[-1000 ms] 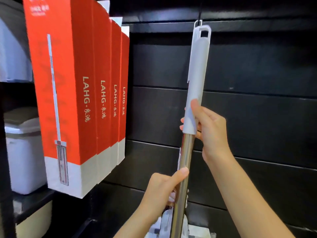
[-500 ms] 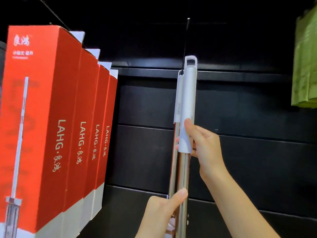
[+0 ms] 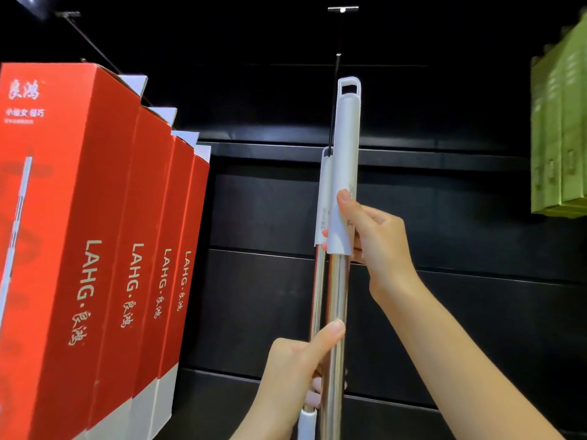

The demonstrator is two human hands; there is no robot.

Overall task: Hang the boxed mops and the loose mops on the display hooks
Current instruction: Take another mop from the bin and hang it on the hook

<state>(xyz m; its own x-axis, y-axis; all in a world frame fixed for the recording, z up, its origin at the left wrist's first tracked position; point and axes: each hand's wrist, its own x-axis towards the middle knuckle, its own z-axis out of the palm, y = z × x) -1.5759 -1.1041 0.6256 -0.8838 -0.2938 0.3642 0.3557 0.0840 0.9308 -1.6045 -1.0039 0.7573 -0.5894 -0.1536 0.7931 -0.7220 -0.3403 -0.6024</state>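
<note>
Since the earlier frame we had raised the mop (image 3: 347, 147) toward the hook (image 3: 337, 58) at upper centre, both hands gripping: right (image 3: 378, 246), left (image 3: 295, 373). Its loop could miss the tip and slip.

A black slatted wall panel (image 3: 444, 217) formed the backdrop. Green boxes (image 3: 560, 128) hung side by side at the upper right edge, partly cut off by the frame.
</note>
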